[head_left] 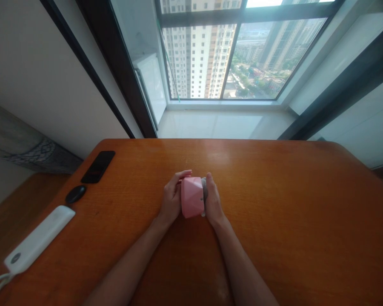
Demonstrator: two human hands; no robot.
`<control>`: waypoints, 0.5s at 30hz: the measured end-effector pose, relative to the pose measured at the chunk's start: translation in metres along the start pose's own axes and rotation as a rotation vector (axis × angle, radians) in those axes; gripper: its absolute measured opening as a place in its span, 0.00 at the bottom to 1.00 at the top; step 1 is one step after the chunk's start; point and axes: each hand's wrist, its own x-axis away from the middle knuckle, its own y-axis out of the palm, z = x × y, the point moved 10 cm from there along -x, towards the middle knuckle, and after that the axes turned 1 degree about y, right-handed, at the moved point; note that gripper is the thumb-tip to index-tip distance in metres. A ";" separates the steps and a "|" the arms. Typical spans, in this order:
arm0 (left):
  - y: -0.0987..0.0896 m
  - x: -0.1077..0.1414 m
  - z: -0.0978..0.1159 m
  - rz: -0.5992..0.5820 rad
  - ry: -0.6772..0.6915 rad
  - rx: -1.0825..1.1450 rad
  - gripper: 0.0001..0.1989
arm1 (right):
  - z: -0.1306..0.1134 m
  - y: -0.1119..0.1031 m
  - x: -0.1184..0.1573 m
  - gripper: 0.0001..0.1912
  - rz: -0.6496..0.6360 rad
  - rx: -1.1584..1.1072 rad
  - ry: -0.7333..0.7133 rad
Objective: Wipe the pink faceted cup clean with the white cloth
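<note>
A pink faceted object (192, 197) is held between both hands above the middle of the wooden table (274, 204). On its right side shows a grey part (204, 189), partly hidden by the fingers. My left hand (172, 197) wraps round the pink object's left side, thumb and fingers against it. From the right, my right hand (213, 199) presses on the grey part, its fingers mostly hidden behind.
At the table's left lie a black phone (98, 167), a black oval object (75, 194) and a long white device (40, 239) with cables. Beyond the far edge are a window (223, 63) and dark frames. A grey curtain (35, 146) hangs at the left.
</note>
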 end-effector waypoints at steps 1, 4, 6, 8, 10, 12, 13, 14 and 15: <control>-0.002 0.001 0.007 0.009 0.071 0.004 0.15 | 0.000 -0.001 0.000 0.39 0.003 -0.003 -0.007; -0.001 0.004 0.024 -0.011 0.232 0.004 0.14 | -0.001 -0.002 -0.001 0.38 0.006 -0.015 -0.032; 0.000 0.004 0.023 -0.030 0.223 0.003 0.14 | -0.002 -0.001 -0.001 0.38 -0.001 -0.016 -0.036; 0.001 0.004 0.019 -0.036 0.180 -0.003 0.13 | -0.003 -0.001 0.000 0.38 0.001 -0.009 -0.039; 0.002 0.003 0.016 -0.033 0.147 -0.009 0.13 | -0.005 -0.002 0.000 0.38 0.009 0.000 -0.044; 0.004 0.002 0.014 -0.028 0.117 -0.011 0.13 | -0.007 -0.004 0.001 0.37 0.026 0.007 -0.055; 0.005 0.001 0.012 -0.028 0.092 -0.014 0.14 | -0.008 -0.005 0.001 0.37 0.036 0.013 -0.065; 0.006 0.000 0.010 -0.031 0.058 -0.016 0.14 | -0.009 -0.006 0.001 0.37 0.044 0.019 -0.074; 0.007 -0.001 0.006 -0.042 0.014 -0.019 0.14 | -0.008 -0.006 0.001 0.37 0.044 0.028 -0.075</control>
